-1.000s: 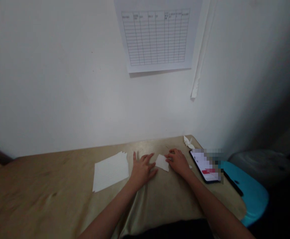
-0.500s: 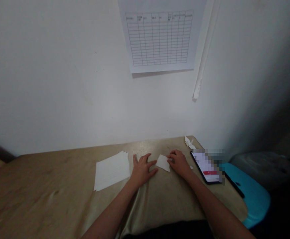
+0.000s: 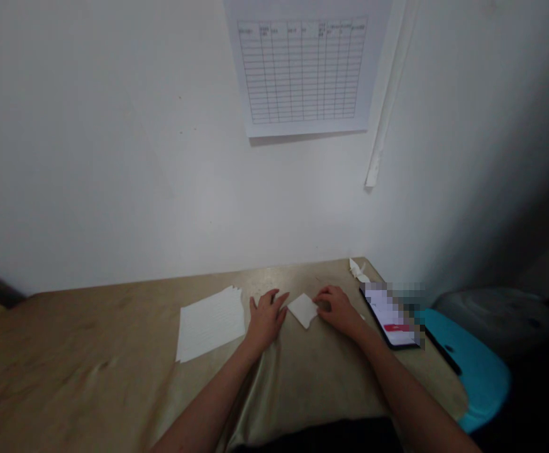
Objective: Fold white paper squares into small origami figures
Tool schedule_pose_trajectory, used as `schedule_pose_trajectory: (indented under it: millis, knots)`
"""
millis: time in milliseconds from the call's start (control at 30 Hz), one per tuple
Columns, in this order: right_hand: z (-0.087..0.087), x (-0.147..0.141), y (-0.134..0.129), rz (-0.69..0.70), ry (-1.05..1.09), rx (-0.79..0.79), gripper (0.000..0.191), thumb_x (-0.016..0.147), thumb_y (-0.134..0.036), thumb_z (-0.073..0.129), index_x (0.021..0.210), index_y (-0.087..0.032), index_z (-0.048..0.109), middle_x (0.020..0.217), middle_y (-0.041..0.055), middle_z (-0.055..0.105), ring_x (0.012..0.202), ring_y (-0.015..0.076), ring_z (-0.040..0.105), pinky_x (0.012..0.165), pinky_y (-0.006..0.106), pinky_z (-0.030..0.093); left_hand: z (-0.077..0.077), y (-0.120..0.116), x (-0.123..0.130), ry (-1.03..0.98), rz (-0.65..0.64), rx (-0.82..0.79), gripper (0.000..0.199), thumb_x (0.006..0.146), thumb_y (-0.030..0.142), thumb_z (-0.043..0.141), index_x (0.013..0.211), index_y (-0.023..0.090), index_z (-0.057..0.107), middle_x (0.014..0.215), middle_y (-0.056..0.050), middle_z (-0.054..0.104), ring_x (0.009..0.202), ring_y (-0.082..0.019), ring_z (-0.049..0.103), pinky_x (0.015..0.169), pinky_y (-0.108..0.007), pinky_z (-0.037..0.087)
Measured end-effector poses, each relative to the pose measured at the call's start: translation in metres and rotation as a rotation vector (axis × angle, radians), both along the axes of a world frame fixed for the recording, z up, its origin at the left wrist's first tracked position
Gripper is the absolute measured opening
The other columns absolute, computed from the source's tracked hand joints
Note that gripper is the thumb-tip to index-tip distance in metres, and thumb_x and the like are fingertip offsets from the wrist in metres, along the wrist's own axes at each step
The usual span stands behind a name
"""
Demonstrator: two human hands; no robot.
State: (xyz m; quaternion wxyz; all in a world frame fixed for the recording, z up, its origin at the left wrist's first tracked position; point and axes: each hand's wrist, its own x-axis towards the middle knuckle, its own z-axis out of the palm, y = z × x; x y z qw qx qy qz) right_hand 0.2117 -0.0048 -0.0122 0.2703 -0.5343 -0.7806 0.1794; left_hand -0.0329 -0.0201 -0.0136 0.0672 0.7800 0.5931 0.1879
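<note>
A small white piece of folded paper [image 3: 303,311] lies on the cloth-covered table between my hands, one corner pointing towards me. My right hand [image 3: 339,309] pinches its right edge between thumb and fingers. To the left of the paper, my left hand [image 3: 265,318] rests with fingers apart and nothing in them, its fingertips close to the paper's left corner. Beyond my left hand is a loose stack of white paper sheets [image 3: 210,324] with uneven edges.
A phone [image 3: 387,318] with a lit, partly blurred screen lies right of my right hand. Behind it sits a small folded paper shape [image 3: 359,270]. A turquoise stool [image 3: 484,368] stands beyond the table's right edge. The wall [image 3: 114,189] bounds the far side, with a printed table sheet [image 3: 302,75].
The small paper has turned and shifted slightly left. My left fingers have drawn back a little from it, while my right hand has stayed at its right edge.
</note>
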Motion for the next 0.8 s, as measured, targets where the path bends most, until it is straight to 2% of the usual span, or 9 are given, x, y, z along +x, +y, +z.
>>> schedule_pose_trajectory:
  millis: [67, 200, 267, 433, 533, 800]
  knots:
    - [-0.001, 0.0, 0.0, -0.005, 0.005, 0.007, 0.028, 0.076, -0.016, 0.066, 0.102, -0.021, 0.075, 0.11, 0.0088, 0.064, 0.11, 0.0242, 0.053, 0.1, 0.039, 0.04, 0.002, -0.001, 0.0, -0.026, -0.047, 0.016, 0.042, 0.095, 0.029, 0.053, 0.136, 0.039, 0.054, 0.147, -0.006, 0.049, 0.132, -0.027, 0.047, 0.114, -0.07, 0.013]
    - [-0.002, 0.0, -0.001, -0.004, 0.018, 0.039, 0.025, 0.078, -0.019, 0.066, 0.102, -0.021, 0.074, 0.109, 0.0085, 0.063, 0.11, 0.0238, 0.054, 0.1, 0.039, 0.041, 0.005, -0.007, 0.004, -0.047, -0.183, 0.033, 0.024, 0.091, 0.037, 0.061, 0.114, 0.04, 0.069, 0.137, 0.0, 0.059, 0.131, -0.027, 0.046, 0.115, -0.069, 0.003]
    - [-0.003, 0.0, -0.001, 0.002, 0.024, 0.045, 0.024, 0.08, -0.019, 0.064, 0.101, -0.022, 0.075, 0.108, 0.0085, 0.064, 0.109, 0.0233, 0.054, 0.1, 0.038, 0.041, 0.005, -0.011, 0.008, -0.056, -0.222, 0.007, 0.023, 0.087, 0.044, 0.065, 0.109, 0.04, 0.072, 0.13, 0.0, 0.064, 0.129, -0.028, 0.047, 0.115, -0.07, -0.002]
    - [-0.009, 0.004, 0.004, 0.038, 0.042, 0.03, 0.035, 0.075, -0.006, 0.058, 0.101, -0.021, 0.075, 0.109, 0.0079, 0.065, 0.108, 0.0218, 0.055, 0.099, 0.036, 0.041, 0.007, -0.017, 0.015, -0.077, -0.219, -0.015, 0.046, 0.077, 0.056, 0.072, 0.118, 0.034, 0.067, 0.131, -0.004, 0.064, 0.13, -0.032, 0.046, 0.114, -0.072, -0.009]
    - [-0.013, 0.007, 0.006, 0.047, 0.041, 0.016, 0.038, 0.072, -0.005, 0.059, 0.102, -0.022, 0.075, 0.111, 0.0079, 0.065, 0.11, 0.0228, 0.055, 0.101, 0.038, 0.041, 0.009, -0.018, 0.017, -0.068, -0.22, -0.02, 0.054, 0.073, 0.057, 0.075, 0.12, 0.031, 0.066, 0.135, -0.006, 0.062, 0.134, -0.034, 0.043, 0.114, -0.071, -0.01]
    - [-0.011, 0.009, 0.006, 0.096, 0.08, 0.007, 0.039, 0.071, -0.008, 0.064, 0.104, -0.025, 0.075, 0.111, 0.0069, 0.066, 0.11, 0.0233, 0.055, 0.102, 0.04, 0.041, 0.009, -0.014, 0.014, -0.101, -0.219, -0.081, 0.028, 0.08, 0.045, 0.072, 0.103, 0.03, 0.068, 0.136, -0.003, 0.062, 0.136, -0.032, 0.043, 0.114, -0.073, -0.004]
